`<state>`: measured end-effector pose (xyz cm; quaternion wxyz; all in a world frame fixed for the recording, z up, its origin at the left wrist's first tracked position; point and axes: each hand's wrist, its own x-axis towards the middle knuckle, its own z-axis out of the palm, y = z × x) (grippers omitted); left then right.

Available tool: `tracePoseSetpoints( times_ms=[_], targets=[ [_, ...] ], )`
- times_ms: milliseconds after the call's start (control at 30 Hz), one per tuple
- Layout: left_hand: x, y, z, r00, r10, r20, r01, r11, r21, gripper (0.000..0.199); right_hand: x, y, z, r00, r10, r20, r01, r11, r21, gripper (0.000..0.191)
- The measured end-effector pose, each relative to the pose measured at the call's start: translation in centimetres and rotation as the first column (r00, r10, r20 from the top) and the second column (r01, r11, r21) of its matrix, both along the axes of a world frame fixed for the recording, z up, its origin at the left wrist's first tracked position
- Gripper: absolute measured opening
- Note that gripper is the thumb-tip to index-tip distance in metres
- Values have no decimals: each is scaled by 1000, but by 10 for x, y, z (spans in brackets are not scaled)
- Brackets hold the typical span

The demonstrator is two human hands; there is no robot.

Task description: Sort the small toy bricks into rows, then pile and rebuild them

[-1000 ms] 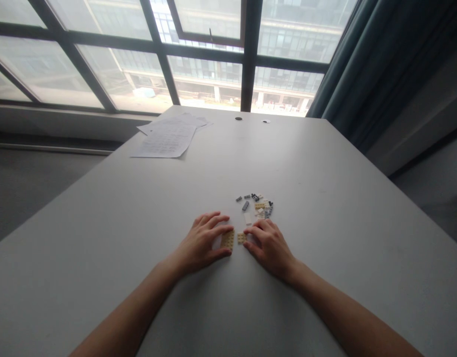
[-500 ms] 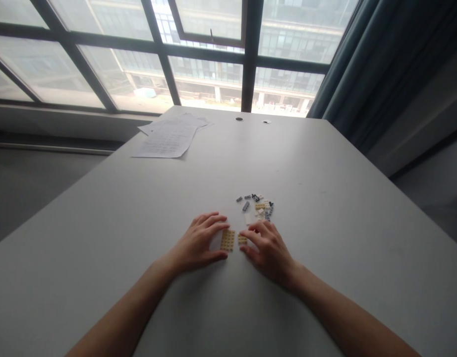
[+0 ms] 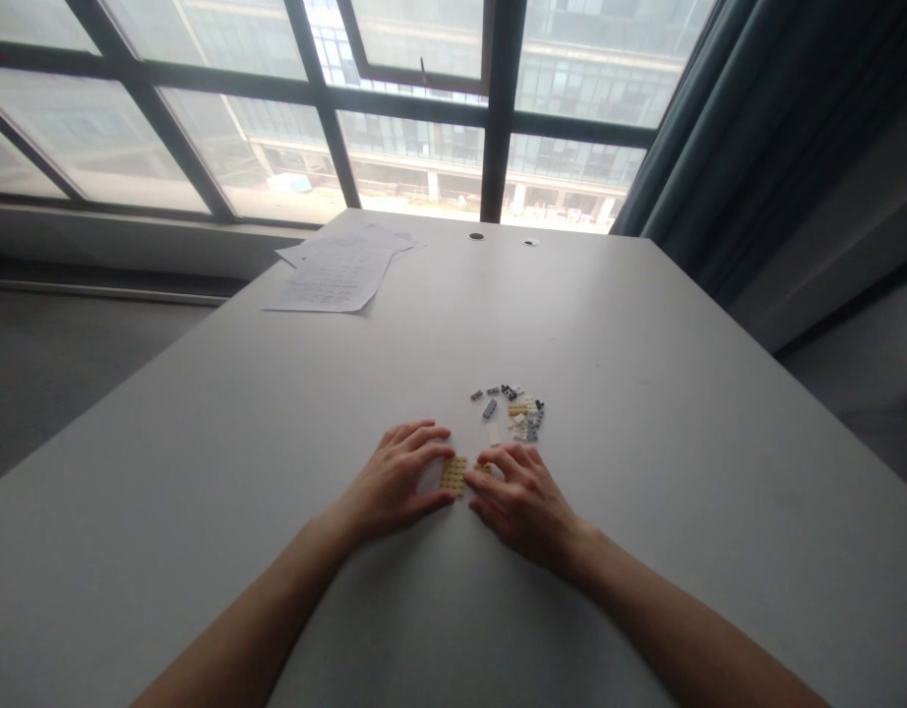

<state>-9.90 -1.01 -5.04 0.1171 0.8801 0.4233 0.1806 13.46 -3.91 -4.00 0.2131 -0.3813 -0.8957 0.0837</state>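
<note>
A tan studded building-brick plate (image 3: 453,476) lies on the white table in front of me. My left hand (image 3: 403,476) spans it, thumb at the near edge and index finger at the far edge, the other fingers spread. From the other side, my right hand (image 3: 518,492) reaches in with curved, parted fingers, its index fingertip at the plate's right edge and the thumb just below. A smaller tan plate (image 3: 483,466) lies partly hidden under the right fingers; nothing shows gripped in that hand.
Just beyond my right hand lies a loose pile of small bricks (image 3: 523,411) in tan, white, grey and black. A flat white piece (image 3: 493,434) is beside it. Printed sheets (image 3: 335,270) rest at the table's far left, and two round cable holes (image 3: 476,236) sit near the back edge.
My right hand has shifted slightly left, from over the smaller tan plate toward the larger one's right edge, covering more of the smaller plate. The left hand stays around the larger plate.
</note>
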Motion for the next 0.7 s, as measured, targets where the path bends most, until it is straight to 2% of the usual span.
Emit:
tracePoseSetpoints(
  times_ms=[267, 400, 500, 700],
  targets=[
    [0, -1, 2, 1000, 8, 3, -8, 1000, -2, 43, 0, 0, -3, 999, -22, -43, 22, 1000, -6, 26],
    [0, -2, 3, 1000, 5, 0, -5, 1000, -3, 50, 5, 2, -9, 970, -183, -160, 178, 983, -44, 26],
    [-1, -2, 3, 1000, 3, 0, -3, 1000, 5, 56, 8, 4, -10, 943, -274, -189, 259, 961, -99, 22],
    [6, -7, 5, 999, -53, -11, 54, 995, 79, 52, 7, 3, -7, 949, -259, -178, 237, 962, -134, 16]
  ],
)
